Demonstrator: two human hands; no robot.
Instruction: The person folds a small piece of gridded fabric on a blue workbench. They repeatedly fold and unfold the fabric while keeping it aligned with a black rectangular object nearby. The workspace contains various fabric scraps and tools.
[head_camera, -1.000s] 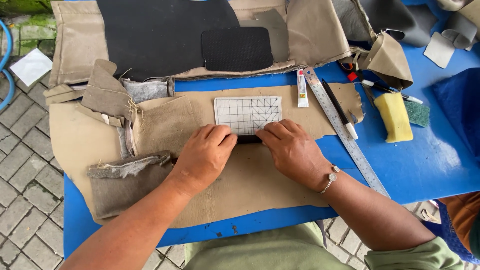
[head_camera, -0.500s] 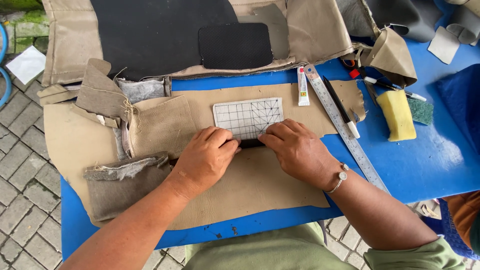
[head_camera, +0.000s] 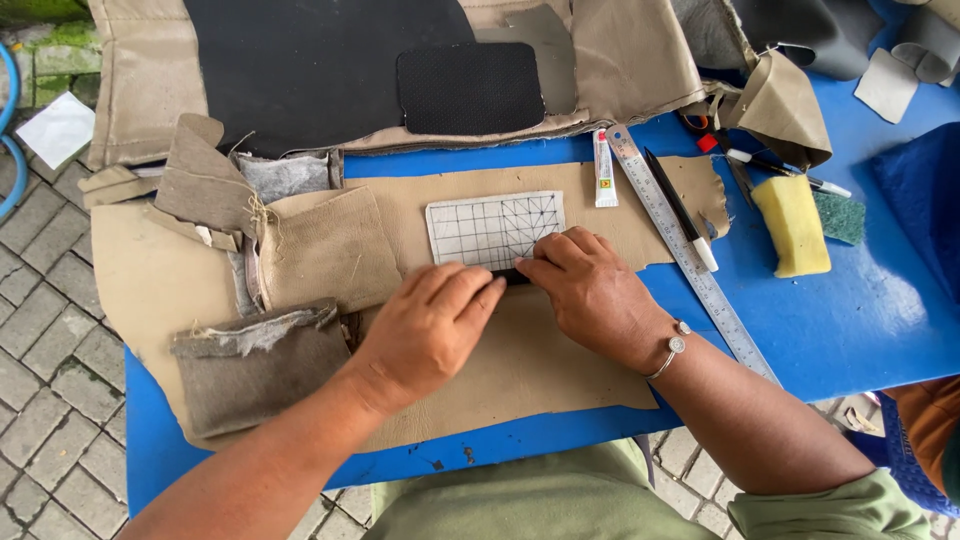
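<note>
A tan leather sheet (head_camera: 560, 370) lies flat on the blue table (head_camera: 850, 320). On it rests a white card with a drawn grid (head_camera: 490, 225). Just below the card's lower edge a small dark piece (head_camera: 512, 276) shows between my fingertips. My left hand (head_camera: 425, 325) lies palm down on the leather, its fingertips pressed to that dark piece. My right hand (head_camera: 590, 285) meets it from the right, fingers bent onto the dark piece and the card's lower edge. Most of the dark piece is hidden under my fingers.
A steel ruler (head_camera: 690, 255), a black pen (head_camera: 680, 210) and a small glue tube (head_camera: 603, 168) lie right of the card. A yellow sponge (head_camera: 790, 225) and scissors (head_camera: 735, 165) sit farther right. Black perforated panels (head_camera: 470, 88) and tan seat-cover scraps (head_camera: 260, 365) crowd the back and left.
Both hands stay together at the card's lower edge, with only small finger shifts. The view has drifted slightly.
</note>
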